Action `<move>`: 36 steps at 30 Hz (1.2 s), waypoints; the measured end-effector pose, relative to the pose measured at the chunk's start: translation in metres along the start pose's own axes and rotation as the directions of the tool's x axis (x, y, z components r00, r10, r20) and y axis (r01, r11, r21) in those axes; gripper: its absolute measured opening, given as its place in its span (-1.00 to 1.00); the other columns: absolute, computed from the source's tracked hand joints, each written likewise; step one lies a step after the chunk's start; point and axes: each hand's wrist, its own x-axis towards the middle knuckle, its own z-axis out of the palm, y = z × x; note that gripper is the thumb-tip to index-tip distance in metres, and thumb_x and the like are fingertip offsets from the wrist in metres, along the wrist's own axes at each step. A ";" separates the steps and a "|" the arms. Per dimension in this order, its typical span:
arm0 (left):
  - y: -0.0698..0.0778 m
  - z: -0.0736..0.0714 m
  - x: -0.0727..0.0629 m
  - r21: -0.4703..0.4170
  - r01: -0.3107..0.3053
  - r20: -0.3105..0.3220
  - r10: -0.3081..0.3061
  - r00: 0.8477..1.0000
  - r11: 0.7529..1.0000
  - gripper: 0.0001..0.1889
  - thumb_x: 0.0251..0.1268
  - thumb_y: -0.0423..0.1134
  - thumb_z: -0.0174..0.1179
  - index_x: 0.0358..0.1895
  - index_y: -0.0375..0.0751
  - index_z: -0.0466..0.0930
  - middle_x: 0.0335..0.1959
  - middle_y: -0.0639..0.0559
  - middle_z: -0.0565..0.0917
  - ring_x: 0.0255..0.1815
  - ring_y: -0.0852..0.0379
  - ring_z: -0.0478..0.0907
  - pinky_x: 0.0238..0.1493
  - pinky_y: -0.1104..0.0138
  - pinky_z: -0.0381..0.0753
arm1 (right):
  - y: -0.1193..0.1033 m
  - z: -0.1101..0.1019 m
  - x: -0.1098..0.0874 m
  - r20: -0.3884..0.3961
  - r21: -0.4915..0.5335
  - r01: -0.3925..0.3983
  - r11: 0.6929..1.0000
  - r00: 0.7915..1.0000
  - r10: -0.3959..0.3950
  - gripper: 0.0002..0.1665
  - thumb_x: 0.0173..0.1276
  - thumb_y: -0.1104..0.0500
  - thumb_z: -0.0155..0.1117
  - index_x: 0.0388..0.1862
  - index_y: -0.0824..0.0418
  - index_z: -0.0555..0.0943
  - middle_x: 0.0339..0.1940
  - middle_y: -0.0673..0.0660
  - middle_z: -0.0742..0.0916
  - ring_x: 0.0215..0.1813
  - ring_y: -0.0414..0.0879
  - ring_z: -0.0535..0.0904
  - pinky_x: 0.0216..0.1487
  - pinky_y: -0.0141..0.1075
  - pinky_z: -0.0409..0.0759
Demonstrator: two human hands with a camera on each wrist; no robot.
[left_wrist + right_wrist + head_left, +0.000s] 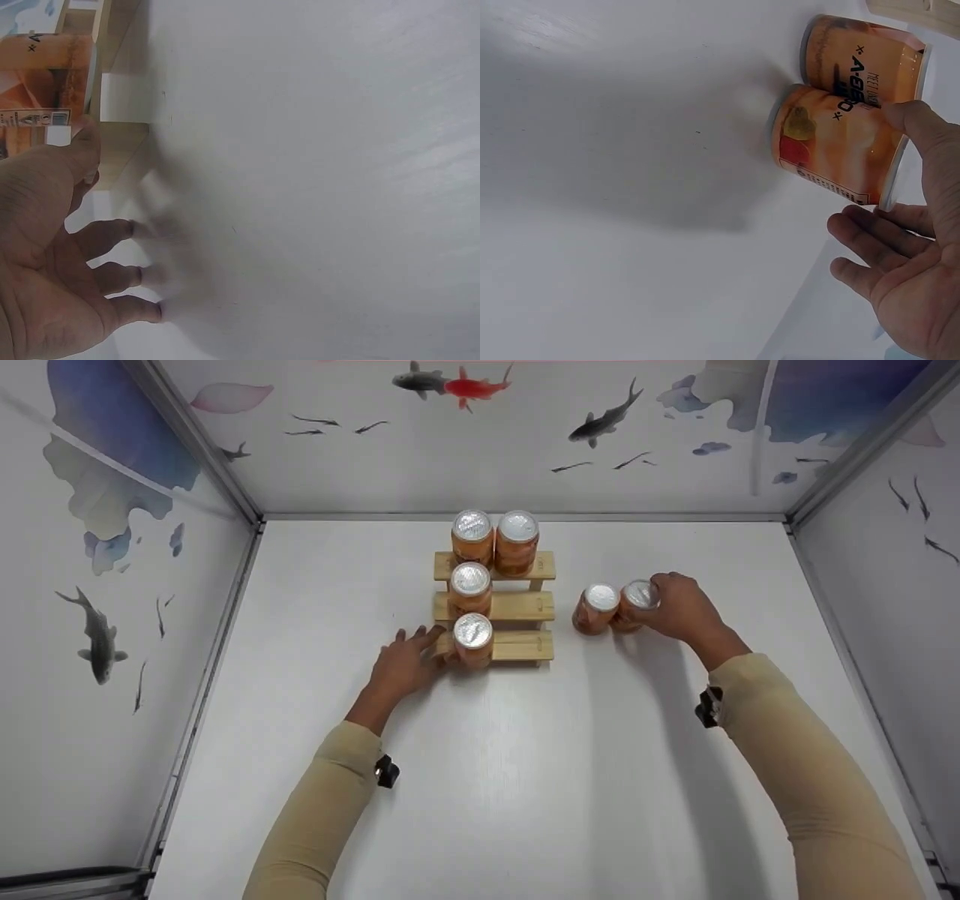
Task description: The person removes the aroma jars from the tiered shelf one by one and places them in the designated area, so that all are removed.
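Note:
In the head view a three-step wooden rack carries orange-labelled cans with silver lids: two on the back step, one at the left of the middle step, one at the left of the front step. My left hand holds the front step's left end between thumb and index finger; its other fingers spread toward the table. Right of the rack, two more cans stand side by side, touching. My right hand grips the right-hand can near its lid; the other can stands to its left.
A white table lies under everything. White panels printed with fish and blue shapes enclose it at the back and both sides, with grey metal rails along the edges.

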 end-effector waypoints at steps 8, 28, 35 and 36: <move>0.000 -0.001 0.000 -0.021 0.005 0.007 -0.005 1.000 1.000 -0.32 0.70 0.20 0.15 0.75 0.19 0.33 0.79 -0.12 0.29 0.86 -0.40 0.02 0.75 -0.43 0.06 | -0.018 -0.011 -0.007 -0.028 -0.053 0.031 0.998 0.999 -0.033 0.02 0.51 -0.16 0.47 0.60 0.56 0.38 0.55 0.63 0.47 0.53 0.56 0.46 0.47 0.41 0.53; -0.001 0.002 -0.001 -0.008 0.014 0.009 -0.014 1.000 1.000 -0.33 0.70 0.20 0.12 0.74 0.18 0.34 0.78 -0.16 0.30 0.84 -0.43 0.03 0.72 -0.47 0.06 | -0.130 0.018 -0.010 -0.018 -0.110 0.307 0.945 0.950 -0.311 0.01 0.45 -0.23 0.51 0.61 0.37 0.45 0.51 0.41 0.59 0.53 0.36 0.53 0.41 0.25 0.66; -0.002 0.001 0.000 0.002 -0.024 -0.022 0.024 0.999 1.000 -0.36 0.71 0.16 0.13 0.73 0.14 0.38 0.75 -0.21 0.33 0.81 -0.49 0.08 0.68 -0.51 0.11 | -0.162 0.035 -0.014 0.009 -0.064 0.403 0.913 0.915 -0.403 -0.03 0.47 -0.24 0.51 0.62 0.31 0.47 0.48 0.36 0.62 0.49 0.30 0.56 0.35 0.19 0.70; -0.002 0.001 0.000 0.003 -0.025 -0.023 0.025 0.999 1.000 -0.36 0.72 0.16 0.12 0.73 0.14 0.38 0.75 -0.21 0.33 0.81 -0.48 0.09 0.68 -0.51 0.11 | -0.166 0.037 -0.015 0.011 -0.065 0.411 0.909 0.911 -0.411 -0.02 0.47 -0.25 0.50 0.62 0.31 0.47 0.50 0.36 0.61 0.50 0.30 0.57 0.35 0.19 0.70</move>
